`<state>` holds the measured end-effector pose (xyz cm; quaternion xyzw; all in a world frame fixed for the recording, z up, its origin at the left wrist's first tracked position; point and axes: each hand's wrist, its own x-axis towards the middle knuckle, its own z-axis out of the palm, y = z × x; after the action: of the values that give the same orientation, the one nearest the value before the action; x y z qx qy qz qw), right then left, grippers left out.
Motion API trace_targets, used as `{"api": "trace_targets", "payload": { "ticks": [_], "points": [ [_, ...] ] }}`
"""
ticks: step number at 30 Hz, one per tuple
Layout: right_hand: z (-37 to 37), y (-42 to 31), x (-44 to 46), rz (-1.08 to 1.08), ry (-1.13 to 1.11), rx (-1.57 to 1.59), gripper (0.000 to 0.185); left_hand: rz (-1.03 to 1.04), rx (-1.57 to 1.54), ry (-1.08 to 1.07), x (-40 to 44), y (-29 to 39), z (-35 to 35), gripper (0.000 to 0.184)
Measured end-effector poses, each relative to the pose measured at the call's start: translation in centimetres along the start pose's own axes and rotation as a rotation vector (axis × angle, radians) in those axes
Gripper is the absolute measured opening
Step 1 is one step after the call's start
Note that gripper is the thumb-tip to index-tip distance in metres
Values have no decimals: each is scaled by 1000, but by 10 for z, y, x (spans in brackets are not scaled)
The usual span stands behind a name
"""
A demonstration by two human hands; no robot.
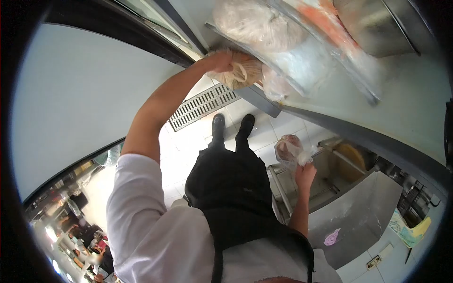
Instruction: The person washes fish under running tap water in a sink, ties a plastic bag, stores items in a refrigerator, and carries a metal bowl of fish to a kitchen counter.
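At the upper middle, my left hand [220,62] grips the knotted top of a plastic bag with brownish contents [243,73], at the edge of an open cabinet. Lower right, my right hand [306,174] is closed round the gathered neck of a clear plastic bag with reddish contents [288,147], which hangs above the floor. Large clear bags of pale contents [259,23] lie on the cabinet shelves, next to a bag with orange contents [321,14]. A small pale bag [275,85] is just right of the brownish one.
An open cabinet door [89,89] fills the left. A metal pot [373,28] is at the upper right. Below are a floor drain grate [200,108], a metal rack [281,188] and a steel surface [351,217]. Several people are far off at the lower left.
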<state>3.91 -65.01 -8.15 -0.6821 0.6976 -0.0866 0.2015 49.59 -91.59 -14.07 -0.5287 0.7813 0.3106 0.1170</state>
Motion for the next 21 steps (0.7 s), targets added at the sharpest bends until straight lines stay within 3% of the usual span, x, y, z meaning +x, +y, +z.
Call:
{"api": "trace_targets", "payload": {
  "ticks": [2, 4, 8, 15, 17, 19, 21],
  "points": [
    [1, -10, 7, 3, -23, -41, 16, 89, -43, 69, -12, -22, 19, 30],
    [6, -12, 16, 52, -30, 44, 17, 108, -171, 50, -63, 2, 3, 29],
    [10, -35, 46, 90, -150, 273, 21, 19, -280, 19, -131, 13, 17, 27],
    [64, -103, 117, -74, -309, 443, 21, -107, -442, 5, -222, 15, 84, 26],
    [84, -130, 145, -36, -220, 657, 24, -140, -477, 19, -242, 13, 98, 23],
    [114, -144, 185, -154, -187, 535, 18, -192, -494, 34, -259, 13, 106, 23],
    [130, -175, 225, -136, -186, 526, 22, -229, -473, 36, -271, 8, 109, 22]
  ]
}}
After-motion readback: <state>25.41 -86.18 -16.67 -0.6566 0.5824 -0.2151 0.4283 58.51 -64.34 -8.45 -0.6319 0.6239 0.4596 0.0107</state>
